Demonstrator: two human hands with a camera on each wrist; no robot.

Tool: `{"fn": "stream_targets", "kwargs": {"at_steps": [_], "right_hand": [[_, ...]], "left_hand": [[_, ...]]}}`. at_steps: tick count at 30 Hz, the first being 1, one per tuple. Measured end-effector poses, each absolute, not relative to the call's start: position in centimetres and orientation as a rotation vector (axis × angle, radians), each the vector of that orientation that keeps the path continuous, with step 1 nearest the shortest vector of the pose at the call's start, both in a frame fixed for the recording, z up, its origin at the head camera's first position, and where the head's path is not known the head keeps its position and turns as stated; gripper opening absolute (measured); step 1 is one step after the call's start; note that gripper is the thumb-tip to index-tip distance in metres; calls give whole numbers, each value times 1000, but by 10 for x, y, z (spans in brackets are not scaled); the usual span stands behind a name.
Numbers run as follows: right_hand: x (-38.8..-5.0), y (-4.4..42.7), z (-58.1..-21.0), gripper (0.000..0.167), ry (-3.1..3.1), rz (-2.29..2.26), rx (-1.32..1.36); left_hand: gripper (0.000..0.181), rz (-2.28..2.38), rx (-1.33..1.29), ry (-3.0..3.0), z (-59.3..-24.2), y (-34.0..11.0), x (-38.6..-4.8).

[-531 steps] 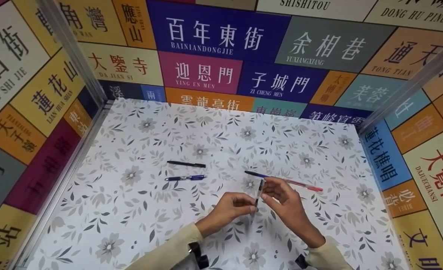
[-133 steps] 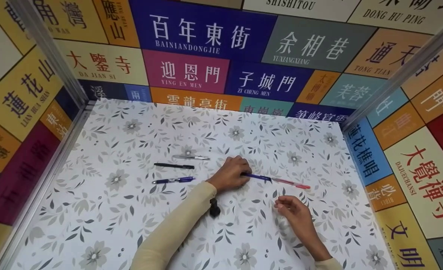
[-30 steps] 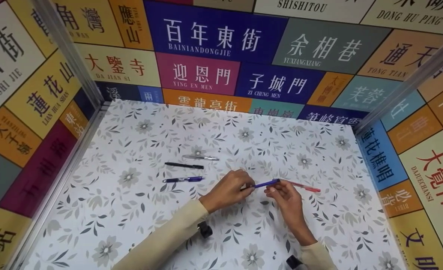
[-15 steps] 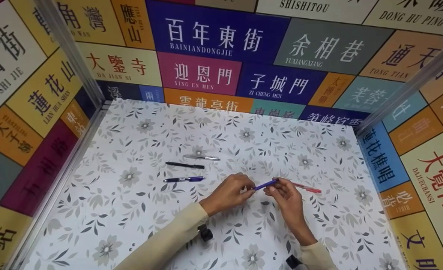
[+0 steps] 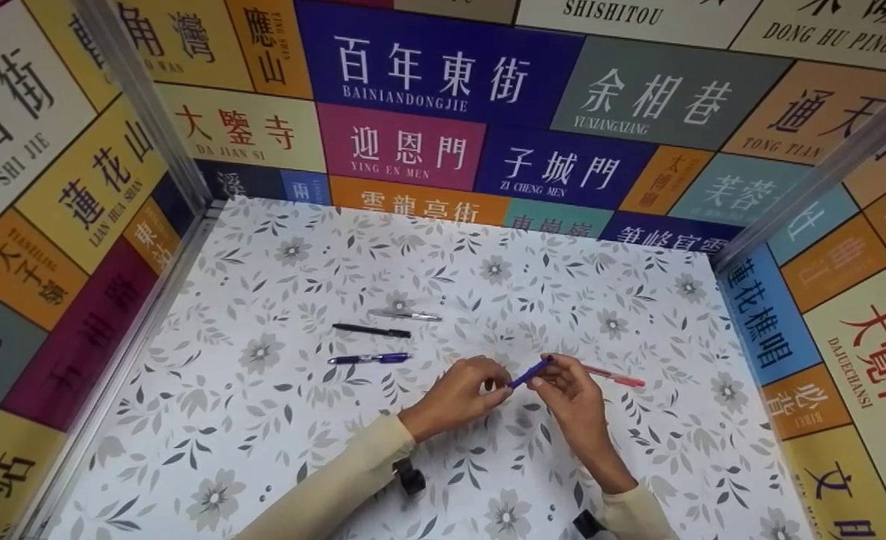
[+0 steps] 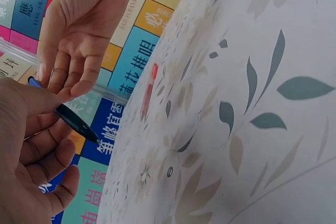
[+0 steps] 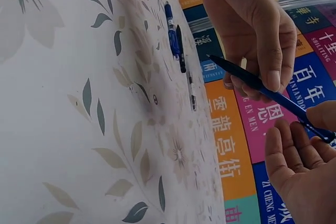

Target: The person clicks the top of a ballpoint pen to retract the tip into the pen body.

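Note:
Both hands hold one blue pen [image 5: 530, 372] above the table, tilted up toward the right. The left hand [image 5: 460, 396] pinches its dark tip end between thumb and fingers. At the other end the right hand [image 5: 576, 390] pinches it with thumb and fingers. In the right wrist view the blue pen [image 7: 287, 103] shows its dark point beyond the left hand [image 7: 257, 30]. In the left wrist view the pen's dark front part [image 6: 76, 121] sticks out past the left hand [image 6: 31, 145].
Left of the hands lie a clear pen [image 5: 405, 315], a black pen [image 5: 371, 330] and a blue-and-clear pen [image 5: 370, 359]. A red pen [image 5: 615, 376] lies behind the right hand. Printed panels [image 5: 443, 67] stand around the flower-patterned table [image 5: 337, 262].
Earlier the hands held a clear pen, which now lies at the left. The blue pen has been lifted off the table, and the right hand has joined the left on it; its tilt has since steepened.

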State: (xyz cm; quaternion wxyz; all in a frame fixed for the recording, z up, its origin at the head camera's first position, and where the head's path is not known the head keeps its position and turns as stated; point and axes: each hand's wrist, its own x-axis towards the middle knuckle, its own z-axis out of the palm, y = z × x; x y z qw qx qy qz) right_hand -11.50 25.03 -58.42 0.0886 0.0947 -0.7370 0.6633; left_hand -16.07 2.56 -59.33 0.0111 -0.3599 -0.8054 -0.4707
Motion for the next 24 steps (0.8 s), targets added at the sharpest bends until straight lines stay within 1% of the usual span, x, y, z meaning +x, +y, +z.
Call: {"fn": "stream_targets", "kwargs": {"at_steps": [7, 15, 24], "right_hand": [[-114, 250, -575, 42, -2223, 1938, 346], [-114, 248, -570, 43, -2254, 1753, 530], [-112, 246, -563, 42, -2279, 1698, 602]], "left_hand": [[5, -1603, -1105, -2459, -591, 26, -156], [6, -1726, -1053, -2478, -590, 25, -150], [7, -1794, -1032, -2464, -588, 25, -143]]}}
